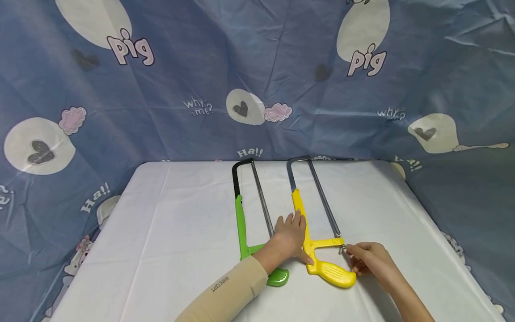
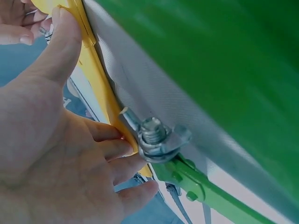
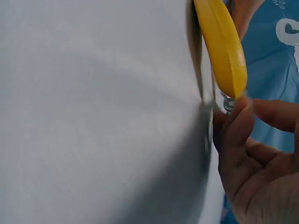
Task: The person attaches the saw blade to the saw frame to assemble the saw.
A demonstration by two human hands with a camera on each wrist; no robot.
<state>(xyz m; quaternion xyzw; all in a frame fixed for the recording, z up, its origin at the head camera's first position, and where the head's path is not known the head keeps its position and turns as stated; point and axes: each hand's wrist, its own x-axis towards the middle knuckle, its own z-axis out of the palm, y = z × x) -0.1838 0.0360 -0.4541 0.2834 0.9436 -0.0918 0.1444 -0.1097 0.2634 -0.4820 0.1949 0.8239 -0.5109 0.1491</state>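
A yellow-handled hacksaw (image 1: 334, 273) lies on the white-covered table, its grey blade (image 1: 323, 197) on the right side of the frame. My left hand (image 1: 290, 232) rests along the yellow frame, fingers stretched out and thumb near the grip; the left wrist view shows the fingertips against the yellow edge. With bent thumb and fingers, my right hand (image 1: 372, 259) pinches at the small metal wing nut (image 1: 342, 249) on the end of the crossbar. In the right wrist view the yellow grip (image 3: 224, 51) partly hides this nut.
Left of it lies a green hacksaw (image 1: 241, 223) with a black front, partly under my left forearm (image 1: 233, 290). Its own wing nut (image 2: 156, 137) is near my left fingers. Behind the table (image 1: 185, 214) hangs a blue printed cloth (image 1: 193, 80).
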